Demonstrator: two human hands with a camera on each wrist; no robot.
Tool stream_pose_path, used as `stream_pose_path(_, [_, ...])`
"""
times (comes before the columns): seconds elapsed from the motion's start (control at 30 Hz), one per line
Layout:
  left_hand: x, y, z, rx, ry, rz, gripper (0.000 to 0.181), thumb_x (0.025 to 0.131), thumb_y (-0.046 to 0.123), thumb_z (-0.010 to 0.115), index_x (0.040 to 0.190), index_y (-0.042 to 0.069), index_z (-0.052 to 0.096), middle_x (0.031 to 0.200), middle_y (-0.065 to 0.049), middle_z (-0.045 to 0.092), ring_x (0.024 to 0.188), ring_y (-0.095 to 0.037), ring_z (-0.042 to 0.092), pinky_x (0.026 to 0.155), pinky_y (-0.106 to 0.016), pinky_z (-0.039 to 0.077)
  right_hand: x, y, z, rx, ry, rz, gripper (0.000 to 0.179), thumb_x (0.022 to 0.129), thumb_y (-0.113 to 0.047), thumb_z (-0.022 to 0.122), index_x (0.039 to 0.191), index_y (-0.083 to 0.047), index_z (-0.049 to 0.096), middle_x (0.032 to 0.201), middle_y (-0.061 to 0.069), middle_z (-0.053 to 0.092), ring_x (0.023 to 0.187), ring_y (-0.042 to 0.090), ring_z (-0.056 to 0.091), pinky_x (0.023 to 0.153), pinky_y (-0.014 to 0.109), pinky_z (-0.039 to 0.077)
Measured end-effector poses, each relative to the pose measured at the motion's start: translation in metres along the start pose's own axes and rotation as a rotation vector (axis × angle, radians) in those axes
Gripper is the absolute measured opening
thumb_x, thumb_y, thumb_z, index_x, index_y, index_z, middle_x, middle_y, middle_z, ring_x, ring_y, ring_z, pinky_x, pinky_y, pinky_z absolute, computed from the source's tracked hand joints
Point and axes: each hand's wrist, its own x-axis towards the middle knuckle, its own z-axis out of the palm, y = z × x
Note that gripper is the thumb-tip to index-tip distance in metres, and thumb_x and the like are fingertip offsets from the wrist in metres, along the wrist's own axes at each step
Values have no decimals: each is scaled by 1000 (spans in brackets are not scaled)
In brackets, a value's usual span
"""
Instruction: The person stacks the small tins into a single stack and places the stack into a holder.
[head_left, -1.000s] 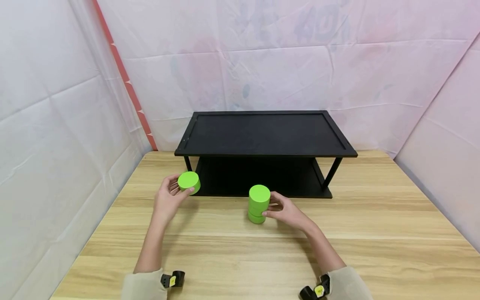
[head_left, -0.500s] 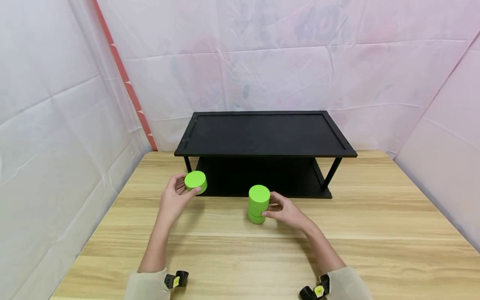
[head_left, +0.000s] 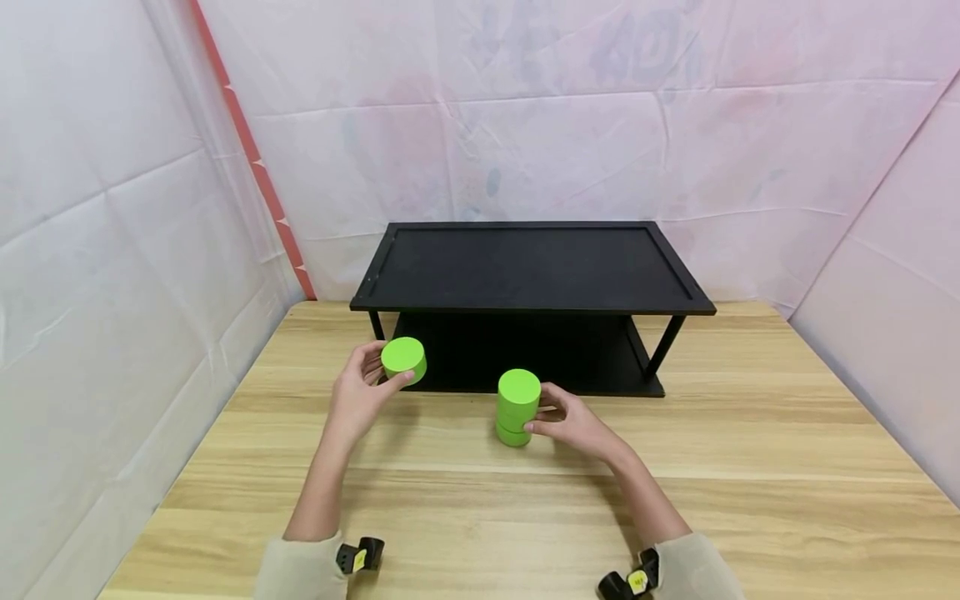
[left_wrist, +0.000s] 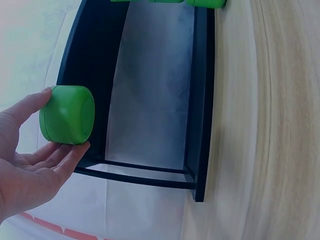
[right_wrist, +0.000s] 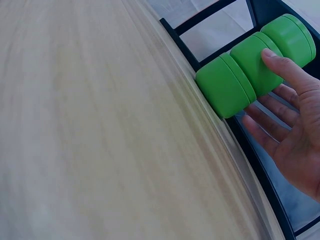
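From where I stand, the left hand (head_left: 360, 392) comes first, holding a green cylinder (head_left: 403, 358) well off the table (head_left: 465, 517), near the front left corner of a black two-tier shelf (head_left: 525, 267). The grip is only as wide as the piece, thumb on one side and fingers on the other; I take it that holding it by the side wall leaves both flat faces free and lets it sit nearly level. The head view gives me its bright top, while the left wrist view shows its underside and a thin seam close to the top edge. Further right, in front of the shelf, a green stack (head_left: 517, 407) stands upright on the table. The right hand (head_left: 566, 421) reaches in from its right side and holds it, the thumb (right_wrist: 270, 52) against the middle piece (right_wrist: 252, 65) and the fingers around the far side, probably to steady the column. From the head the layers nearly merge; the right wrist view separates them plainly into three, each directly on the next. Exactly where those right fingertips touch I cannot tell, as the green pieces hide some of them.
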Motion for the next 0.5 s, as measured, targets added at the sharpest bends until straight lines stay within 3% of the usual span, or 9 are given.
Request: stream_pose_path(0.5, [-2,9,12,-36,-34,17,62,77,18,76,129,6,44,126,-13,47,116,-24,47,97,-33,38,-2,0,0,13,5,-8,51,81,-19,72,124,-7,49,116,10,55,106,27,54,90,37,45])
